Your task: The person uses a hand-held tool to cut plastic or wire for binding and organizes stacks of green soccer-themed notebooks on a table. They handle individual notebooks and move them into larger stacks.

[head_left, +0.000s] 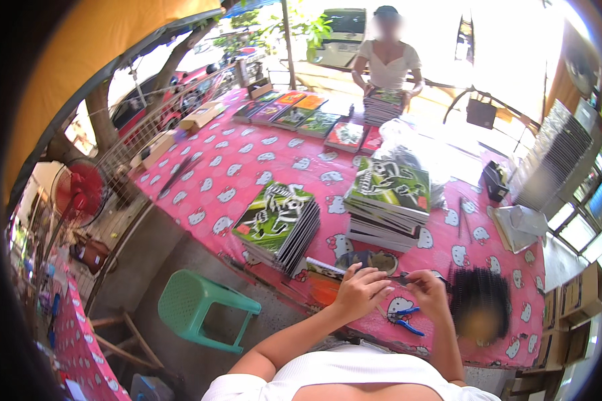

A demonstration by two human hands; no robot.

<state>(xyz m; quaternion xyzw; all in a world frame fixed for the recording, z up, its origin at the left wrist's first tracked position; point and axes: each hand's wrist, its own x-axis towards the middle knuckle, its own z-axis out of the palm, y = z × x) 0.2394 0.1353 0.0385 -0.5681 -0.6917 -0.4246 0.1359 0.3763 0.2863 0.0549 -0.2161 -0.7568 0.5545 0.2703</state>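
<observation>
My left hand (362,292) is closed over the upper edge of a book (325,269) at the table's near edge; its fingers hide part of the book. Close to it on the right, my right hand (427,293) pinches a thin dark piece (401,278), too small to make out. Blue-handled pliers (408,324) lie just below, between my hands. A heap of black binding coils (478,297) sits right of my right hand. Behind my left hand is a camouflage-patterned item (371,259). Two stacks of green-covered books, one at left (276,220) and a taller one (389,200), stand beyond.
The pink patterned tablecloth (221,180) covers the table. Several books (318,123) line its far side, where another person (386,67) holds a book stack (383,105). A black holder (495,182) and papers (518,227) lie at right. A green stool (204,304) stands at left, cardboard boxes (578,297) at right.
</observation>
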